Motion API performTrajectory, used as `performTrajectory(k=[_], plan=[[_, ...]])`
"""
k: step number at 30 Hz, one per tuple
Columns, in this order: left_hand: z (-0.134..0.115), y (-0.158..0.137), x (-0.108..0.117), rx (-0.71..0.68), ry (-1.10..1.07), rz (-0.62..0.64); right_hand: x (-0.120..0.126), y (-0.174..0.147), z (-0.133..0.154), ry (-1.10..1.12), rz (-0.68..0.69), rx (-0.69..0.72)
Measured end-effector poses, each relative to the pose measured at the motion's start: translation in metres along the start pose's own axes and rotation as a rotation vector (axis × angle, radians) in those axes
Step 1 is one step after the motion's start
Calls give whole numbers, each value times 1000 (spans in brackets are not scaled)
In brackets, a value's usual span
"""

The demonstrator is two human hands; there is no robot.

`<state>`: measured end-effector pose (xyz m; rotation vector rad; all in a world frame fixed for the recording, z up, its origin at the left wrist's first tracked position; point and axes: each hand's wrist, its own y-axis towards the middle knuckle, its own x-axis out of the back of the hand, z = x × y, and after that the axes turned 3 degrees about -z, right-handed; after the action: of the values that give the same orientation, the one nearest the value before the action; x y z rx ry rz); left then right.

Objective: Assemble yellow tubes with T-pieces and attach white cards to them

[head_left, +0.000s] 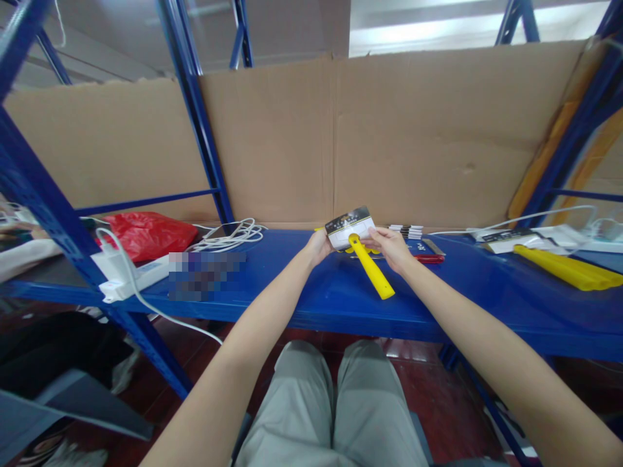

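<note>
The left hand [320, 246] and right hand [390, 248] pinch the card [346, 225] at either end. The handle [372, 268], jutting nearward from the card, looks light, stiff, probably the surest hold.

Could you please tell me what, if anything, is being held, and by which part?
A yellow-handled tool, held by its black-and-white card end: left hand at one side edge, right hand at the other; the handle is free.

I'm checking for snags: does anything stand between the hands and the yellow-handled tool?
Nothing visible does. The left hand and right hand hold opposite sides of the black-and-white card at the head of the yellow-handled tool.
</note>
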<state>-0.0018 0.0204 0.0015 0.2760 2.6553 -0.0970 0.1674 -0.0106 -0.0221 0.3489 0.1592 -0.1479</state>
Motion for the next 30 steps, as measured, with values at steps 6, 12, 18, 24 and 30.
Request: performTrajectory(k=[6, 12, 18, 24, 30], plan=[[2, 4, 8, 18, 174, 36, 1, 2, -2, -23, -46, 3], [-1, 3, 10, 36, 185, 116, -2, -1, 2, -17, -87, -32], [7, 7, 12, -34, 232, 213, -3, 2, 3, -46, -179, -78], [15, 19, 16, -238, 193, 184, -6, -2, 6, -76, -189, -80], [13, 14, 9, -225, 179, -9, -9, -7, 8, -119, -199, -78]])
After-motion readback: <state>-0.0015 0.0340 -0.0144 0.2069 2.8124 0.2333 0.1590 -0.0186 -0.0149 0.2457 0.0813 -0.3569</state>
